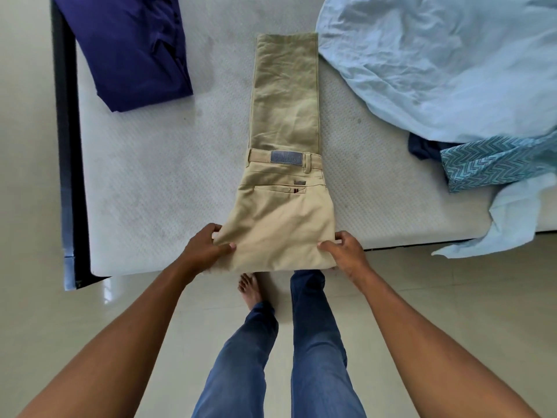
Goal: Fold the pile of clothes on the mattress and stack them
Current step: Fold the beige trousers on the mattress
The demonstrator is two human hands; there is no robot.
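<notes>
The khaki trousers [286, 191] lie lengthwise on the white mattress [150, 176], folded along their length and doubled over. The seat and waistband rest on top of the legs, and a grey waistband patch faces up. Their near fold sits at the mattress's near edge, between the two hands.

The left hand [208, 248] grips the near left corner of the trousers, with the thumb on top of the cloth and the fingers curled round the side edge. The right hand [343, 251] pinches the near right corner in the same way, thumb on top and fingers curled at the edge. Both forearms reach forward from the bottom of the view.

Well beyond the left hand and further to its left, a folded dark purple garment [129, 49] lies on the mattress, apart from the trousers. Beyond the right hand and to its right, a crumpled light blue cloth [437, 64] spreads over the mattress, its edge just beside the trouser legs and a corner hanging off the near side. A teal zigzag-patterned garment [488, 161] and a bit of dark blue fabric [422, 147] show from under it.

A dark bed frame [66, 146] runs along the mattress side left of the left hand. Below the hands, the person's legs in blue jeans [313, 342] and a bare foot [250, 289] stand on the pale tiled floor [452, 297].
</notes>
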